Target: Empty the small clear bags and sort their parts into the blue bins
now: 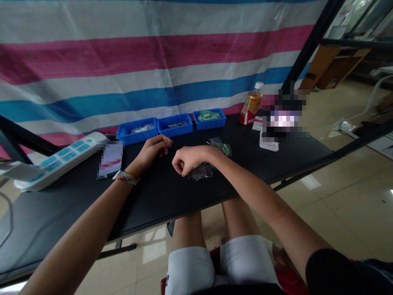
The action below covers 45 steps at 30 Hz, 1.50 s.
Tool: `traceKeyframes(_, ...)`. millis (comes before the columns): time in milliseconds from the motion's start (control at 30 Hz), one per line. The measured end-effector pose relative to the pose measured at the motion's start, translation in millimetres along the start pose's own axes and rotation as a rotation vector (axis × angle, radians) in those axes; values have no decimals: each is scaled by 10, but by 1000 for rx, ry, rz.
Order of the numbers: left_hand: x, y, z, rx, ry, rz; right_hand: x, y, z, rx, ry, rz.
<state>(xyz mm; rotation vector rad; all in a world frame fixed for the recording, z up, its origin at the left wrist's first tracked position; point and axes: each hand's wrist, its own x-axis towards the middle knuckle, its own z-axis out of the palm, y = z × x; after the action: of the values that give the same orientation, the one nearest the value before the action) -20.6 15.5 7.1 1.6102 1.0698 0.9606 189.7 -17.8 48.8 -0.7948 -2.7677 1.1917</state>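
Observation:
My left hand (152, 152) rests on the black tabletop in front of the blue bins, fingers loosely bent and apart, with nothing visible in them. A patterned band (126, 177) circles that wrist. To its right, my right hand (193, 159) is closed, fingers curled inward; whatever they hold, if anything, is hidden. Clear plastic bags (202, 172) lie beneath and beside the right hand, partly covered by it. Just behind the right wrist sits a small packet with green contents (225, 149). The two hands are apart.
Along the back stand blue bins holding clear bags (143, 128), small metal pieces (177, 125) and green packets (208, 116). A drink bottle (251, 104) and a white tray (269, 143) are at right. A power strip (66, 157) and a phone-like object (111, 159) lie at left.

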Motion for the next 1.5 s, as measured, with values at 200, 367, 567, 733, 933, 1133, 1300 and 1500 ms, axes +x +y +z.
traceKeyframes(200, 3, -21, -28, 19, -18, 0, 74, 231, -18, -23, 315, -103)
traceKeyframes(367, 0, -2, -10, 69, -41, -12, 166, 537, -48, 246, 730, -18)
traceKeyframes(567, -1, -22, 12, 73, -22, -19, 247, 556, -5, 723, 815, 44)
traceKeyframes(733, 21, -81, 5, 20, 45, -28, 248, 526, 17, 773, 841, 40)
traceKeyframes(933, 18, -83, 6, -9, 15, -19, 276, 542, 52, 762, 841, 2)
traceKeyframes(1133, -7, -72, 13, -51, 41, 34, 299, 559, 42, 841, 864, 74)
traceKeyframes(1300, -22, -32, 30, -58, 60, 47, 310, 547, 41, 921, 891, 70)
traceKeyframes(1500, -14, -25, 15, -122, 75, -43, 326, 545, 49, 867, 905, 13)
